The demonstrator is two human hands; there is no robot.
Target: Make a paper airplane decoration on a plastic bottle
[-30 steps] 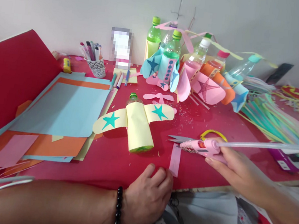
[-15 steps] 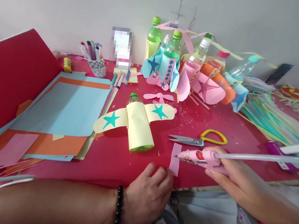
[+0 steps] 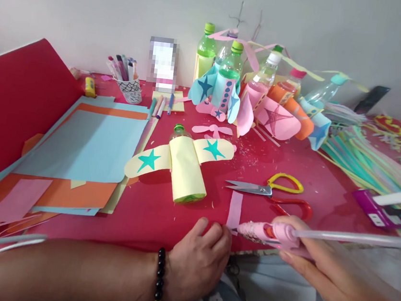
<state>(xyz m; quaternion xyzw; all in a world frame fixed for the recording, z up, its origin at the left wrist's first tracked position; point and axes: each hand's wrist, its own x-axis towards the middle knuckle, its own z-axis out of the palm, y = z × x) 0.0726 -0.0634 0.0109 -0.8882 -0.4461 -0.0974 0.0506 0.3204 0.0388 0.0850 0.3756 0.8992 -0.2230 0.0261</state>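
Note:
My right hand (image 3: pixel 305 247) is wrapped round a pink hot glue gun (image 3: pixel 274 234) with a clear glue stick (image 3: pixel 350 237) out of its back. The dark nozzle points left, over the lower end of a pink paper strip (image 3: pixel 235 205) lying flat on the table. My left hand (image 3: pixel 200 259) is closed, its curled fingers pressed at that strip's lower left edge; the fingertips are mostly hidden. Beyond it lies a bottle wrapped in pale yellow paper (image 3: pixel 187 168), with two wings bearing green stars. Scissors (image 3: pixel 250 187) with one yellow and one red handle lie open above the strip.
Several bottles dressed in paper (image 3: pixel 261 90) stand at the back. Stacked coloured paper sheets (image 3: pixel 85 147) lie left, near a cup of markers (image 3: pixel 129 89) and a blurred phone-like screen (image 3: pixel 162 64). Pale strips (image 3: pixel 369 160) and a purple box (image 3: pixel 378 209) are on the right.
My right hand has brought the glue gun down toward me, from the strip's middle to its lower end. The red scissor handle now shows. My left hand stays in place.

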